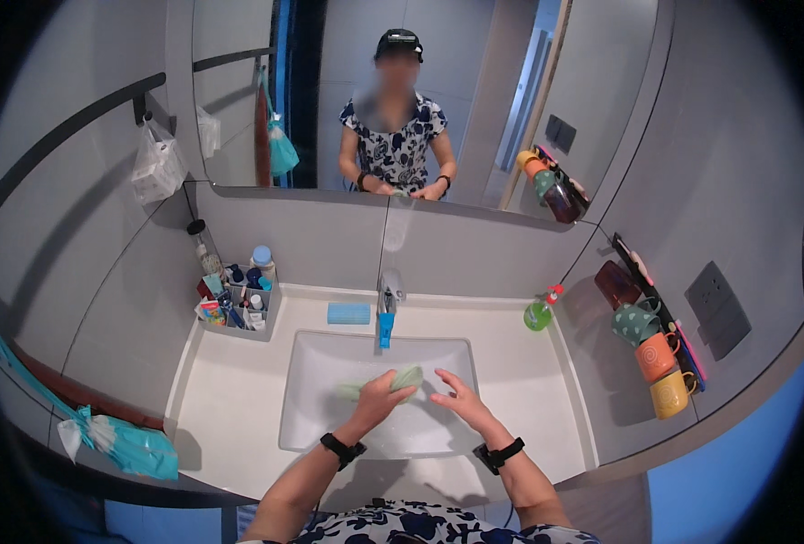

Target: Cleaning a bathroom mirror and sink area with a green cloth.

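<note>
Over the white sink (298, 363), my left hand (379, 399) is closed around a pale green, cloth-like thing (408, 376). Part of it shows on either side of the fingers, and its exact kind is hard to make out. To the right, my right hand (461, 399) hangs above the basin with its fingers apart and nothing in them. A gap lies between it and the green thing. Beyond both hands stands the metal faucet (389, 292), with a blue spout piece (386, 331) pointing down into the sink.
A blue sponge-like block (348, 314) lies left of the faucet. A grey organizer (255, 334) with toiletries fills the back left corner. A green soap bottle (538, 315) stands back right. Cups hang on the right wall, including an orange mug (658, 355). A mirror (474, 118) spans the back.
</note>
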{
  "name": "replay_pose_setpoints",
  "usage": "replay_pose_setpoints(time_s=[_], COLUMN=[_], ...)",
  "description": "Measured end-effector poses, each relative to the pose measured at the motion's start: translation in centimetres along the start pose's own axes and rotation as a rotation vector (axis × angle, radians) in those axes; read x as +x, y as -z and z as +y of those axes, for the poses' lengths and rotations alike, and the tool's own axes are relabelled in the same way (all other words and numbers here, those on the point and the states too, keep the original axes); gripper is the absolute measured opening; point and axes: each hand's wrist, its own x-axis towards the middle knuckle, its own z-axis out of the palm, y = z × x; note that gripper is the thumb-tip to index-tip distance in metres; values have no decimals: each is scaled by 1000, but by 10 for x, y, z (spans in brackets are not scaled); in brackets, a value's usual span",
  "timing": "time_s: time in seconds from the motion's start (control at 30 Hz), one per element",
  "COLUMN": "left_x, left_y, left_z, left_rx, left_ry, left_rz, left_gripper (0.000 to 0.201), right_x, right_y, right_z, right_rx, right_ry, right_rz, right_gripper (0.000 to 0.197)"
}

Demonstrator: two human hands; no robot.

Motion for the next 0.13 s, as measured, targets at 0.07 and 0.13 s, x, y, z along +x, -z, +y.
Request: replay_pose_setpoints(time_s=[0.07, 0.13], left_x=[3, 4], left_y=[2, 4], left_z=[9, 11], left_rx=[-152, -388], left_ry=[48, 198], left_rz=[-62, -198], left_gripper=[36, 41], right_x=[4, 16], right_y=[-9, -6], right_z=[-10, -2], right_rx=[351, 320], right_ry=[-24, -341], right_rz=[-210, -400], right_gripper=[65, 83])
